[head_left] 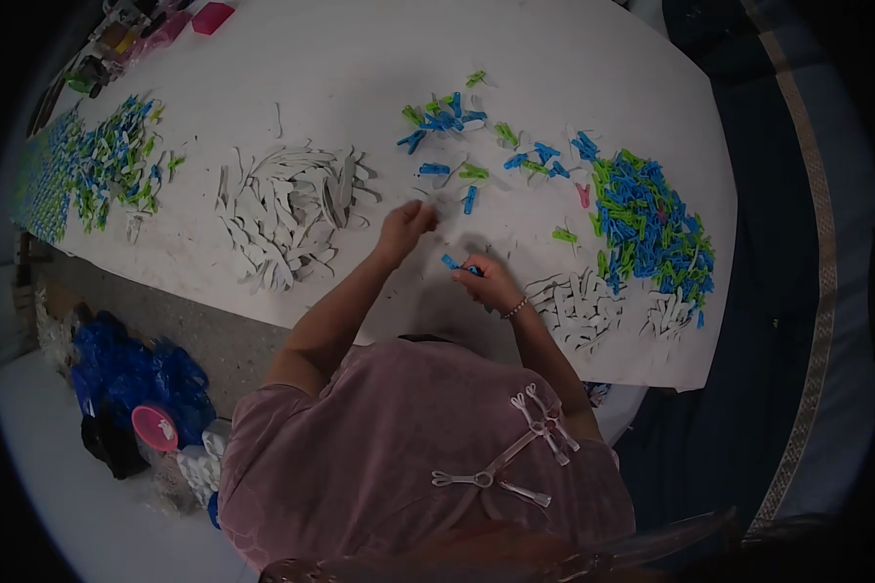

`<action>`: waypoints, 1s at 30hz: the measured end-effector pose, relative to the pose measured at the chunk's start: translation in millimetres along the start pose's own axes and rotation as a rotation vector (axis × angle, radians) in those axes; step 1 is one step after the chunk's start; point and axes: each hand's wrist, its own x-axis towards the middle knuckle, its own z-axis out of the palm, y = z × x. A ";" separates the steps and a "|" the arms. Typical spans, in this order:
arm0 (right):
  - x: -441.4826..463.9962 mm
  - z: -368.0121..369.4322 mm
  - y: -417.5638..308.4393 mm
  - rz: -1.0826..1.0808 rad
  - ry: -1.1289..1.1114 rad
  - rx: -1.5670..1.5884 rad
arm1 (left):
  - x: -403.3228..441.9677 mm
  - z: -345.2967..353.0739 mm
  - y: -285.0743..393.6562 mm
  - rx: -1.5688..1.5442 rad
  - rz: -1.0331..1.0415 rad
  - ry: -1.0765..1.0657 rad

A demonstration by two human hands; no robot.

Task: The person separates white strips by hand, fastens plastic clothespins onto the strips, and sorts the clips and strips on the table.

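My right hand is closed on a blue clothespin near the table's front edge. My left hand is up and to the left of it, fingers curled; whatever it may hold is too small to make out. Beyond my hands, blue clips and green clips lie scattered. A large heap of grey-white strips spreads to the left of my left hand. Beside my right wrist lies a smaller group of similar strips.
A big pile of blue and green clips covers the table's right side, with a pink clip beside it. More clips lie at the far left. Blue plastic bags and a pink bowl are below the table.
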 end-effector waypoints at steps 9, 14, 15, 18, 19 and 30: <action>69.6 -12.3 -13.4 -0.143 0.497 -0.332 | 51.9 -30.6 5.4 0.919 -0.175 0.056; 108.6 15.2 -35.7 -0.077 0.480 -0.627 | 49.2 -9.8 15.9 0.960 -0.196 0.194; 120.1 17.2 -24.0 -0.150 0.528 -0.657 | 48.5 -11.1 14.1 0.947 -0.217 0.212; 119.7 27.5 -19.6 -0.233 0.545 -0.628 | 43.2 -20.1 4.1 0.542 -0.229 0.213; 114.1 28.9 -22.8 -0.233 0.544 -0.630 | 42.6 -20.4 1.7 0.540 -0.229 0.213; 46.4 8.2 -15.2 0.032 0.130 0.172 | 116.2 -3.9 55.5 0.951 0.077 -0.052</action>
